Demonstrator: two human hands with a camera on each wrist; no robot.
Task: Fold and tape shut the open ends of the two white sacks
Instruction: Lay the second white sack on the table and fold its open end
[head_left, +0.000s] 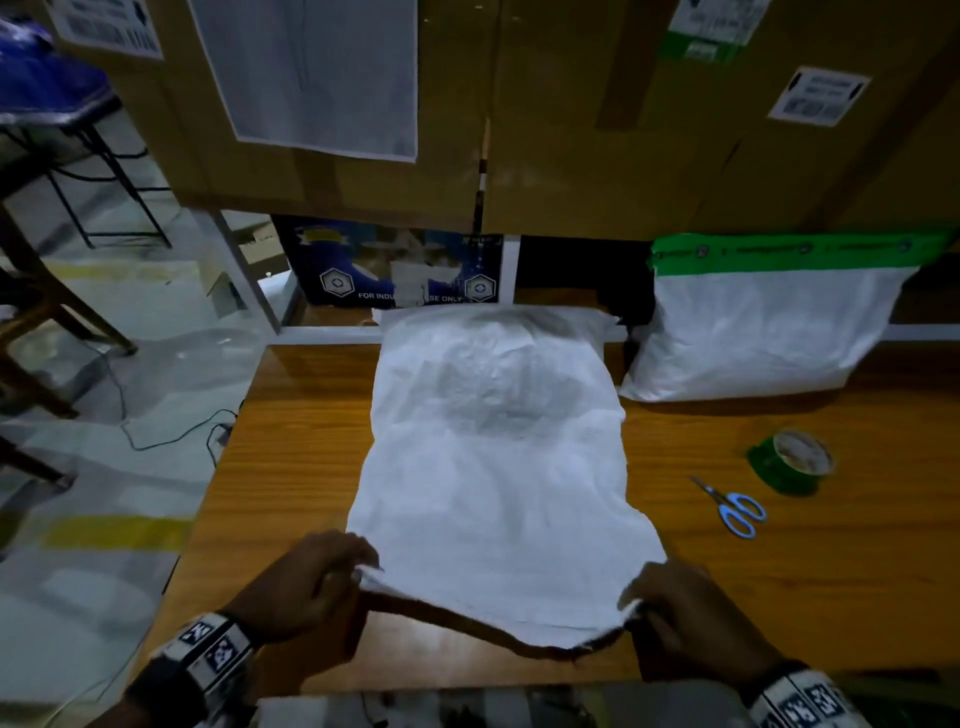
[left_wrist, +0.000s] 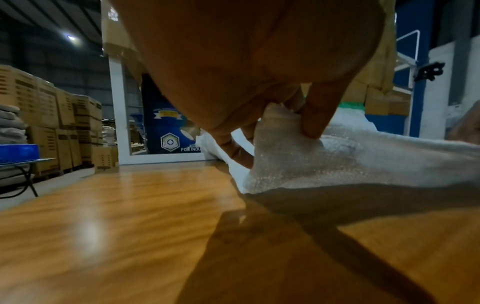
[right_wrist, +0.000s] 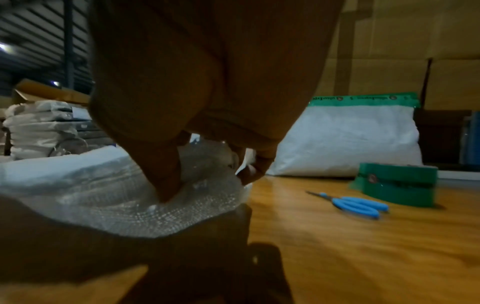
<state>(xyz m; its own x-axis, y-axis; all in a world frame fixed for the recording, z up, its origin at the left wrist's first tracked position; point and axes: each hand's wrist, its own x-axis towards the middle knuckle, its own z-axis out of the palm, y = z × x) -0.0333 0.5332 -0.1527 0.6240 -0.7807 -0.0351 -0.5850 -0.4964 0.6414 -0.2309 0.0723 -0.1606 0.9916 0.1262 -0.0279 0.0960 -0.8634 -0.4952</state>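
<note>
The far end of the flat sack (head_left: 493, 441) goes past the tabletop (head_left: 291, 467) edge, so that end is hard to see. What is inside cannot be told. The sack lies in the middle of the tabletop. The left hand (head_left: 306, 587) pinches its near left corner in a tight grip. The right hand (head_left: 685, 613) pinches the near right corner. The second sack (head_left: 753, 332), with green tape along its top, leans at the back right. A tape roll (head_left: 789, 462) and scissors (head_left: 732, 506) lie on the right. Big boxes (head_left: 571, 130) stand behind.
</note>
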